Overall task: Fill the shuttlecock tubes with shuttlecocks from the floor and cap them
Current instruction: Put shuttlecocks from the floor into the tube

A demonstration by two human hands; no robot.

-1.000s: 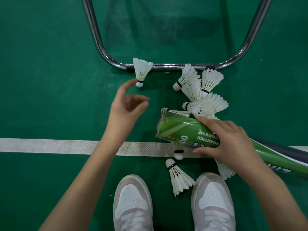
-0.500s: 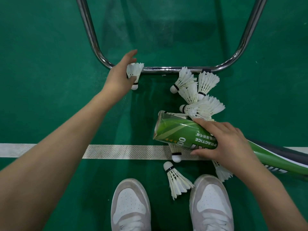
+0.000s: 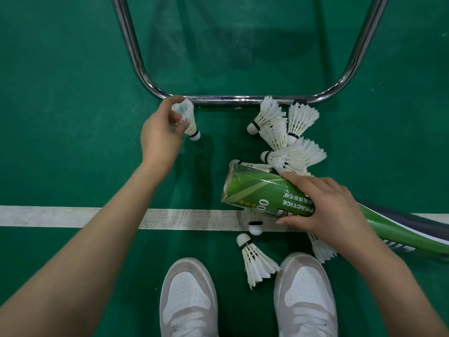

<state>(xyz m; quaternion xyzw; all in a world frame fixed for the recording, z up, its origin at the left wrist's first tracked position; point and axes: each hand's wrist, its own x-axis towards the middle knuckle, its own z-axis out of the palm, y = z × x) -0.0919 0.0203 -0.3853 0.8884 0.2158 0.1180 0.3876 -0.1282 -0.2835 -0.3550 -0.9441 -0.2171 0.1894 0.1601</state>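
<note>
Shuttlecock (image 3: pixel 188 117) beside chrome rail (image 3: pixel 230 100)

A green shuttlecock tube (image 3: pixel 264 198) printed "PRACTICE" lies tilted right of center, open end toward the left. A white feathered shuttlecock (image 3: pixel 188 120) sits at upper center-left, cork tip pointing down-right. A cluster of shuttlecocks (image 3: pixel 286 139) lies above the tube. 1 more shuttlecock (image 3: pixel 255 262) lies on the floor at lower center, cork toward the top.

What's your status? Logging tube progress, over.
Left hand pinching a shuttlecock by the chrome rail. Right hand gripping green tube, mouth uncapped. Path between them unobstructed.
</note>
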